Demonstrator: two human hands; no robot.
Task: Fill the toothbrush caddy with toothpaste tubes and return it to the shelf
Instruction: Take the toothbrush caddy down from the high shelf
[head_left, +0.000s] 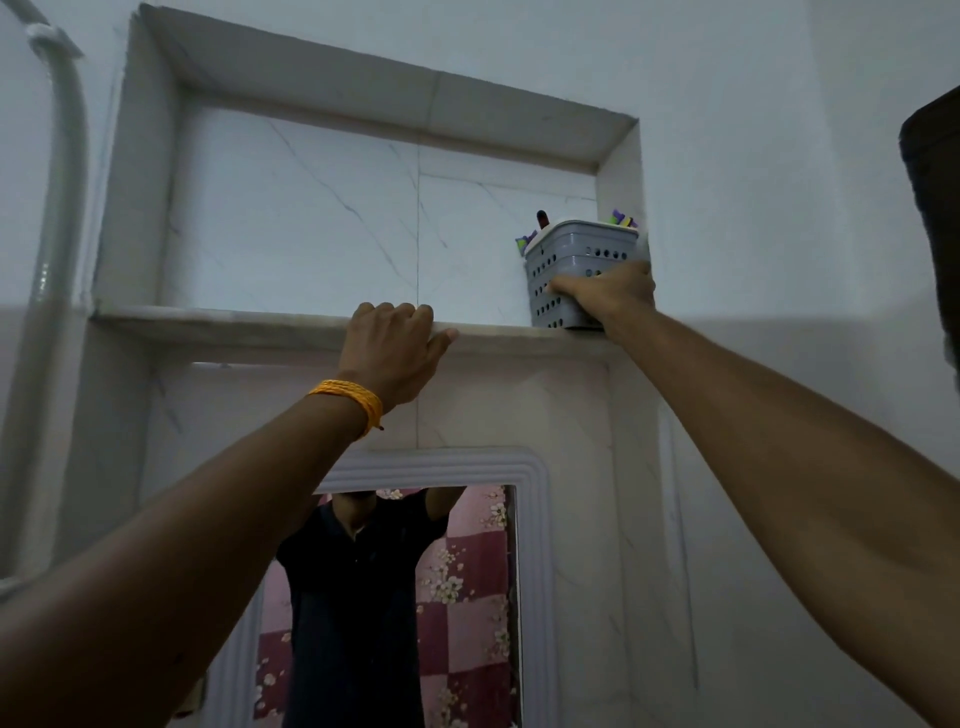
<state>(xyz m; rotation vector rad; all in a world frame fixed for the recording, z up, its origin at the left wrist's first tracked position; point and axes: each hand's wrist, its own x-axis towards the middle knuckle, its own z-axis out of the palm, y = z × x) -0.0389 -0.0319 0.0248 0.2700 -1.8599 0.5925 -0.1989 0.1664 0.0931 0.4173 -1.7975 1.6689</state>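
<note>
A grey perforated toothbrush caddy (576, 260) stands at the right end of the marble shelf (234, 325), inside a tiled wall niche. Colourful tips of items (623, 218) and a dark handle (542, 218) stick out of its top; I cannot tell which are toothpaste tubes. My right hand (610, 296) grips the caddy's lower front and right side. My left hand (392, 353), with an orange thread band at the wrist, rests on the shelf's front edge with fingers curled over it, holding nothing else.
The niche's right wall (621, 208) is close against the caddy. Below the shelf hangs a white-framed mirror (535, 519) reflecting a person in a dark shirt. A white pipe (57, 208) runs down the left wall. A dark object (935, 208) intrudes at the right edge.
</note>
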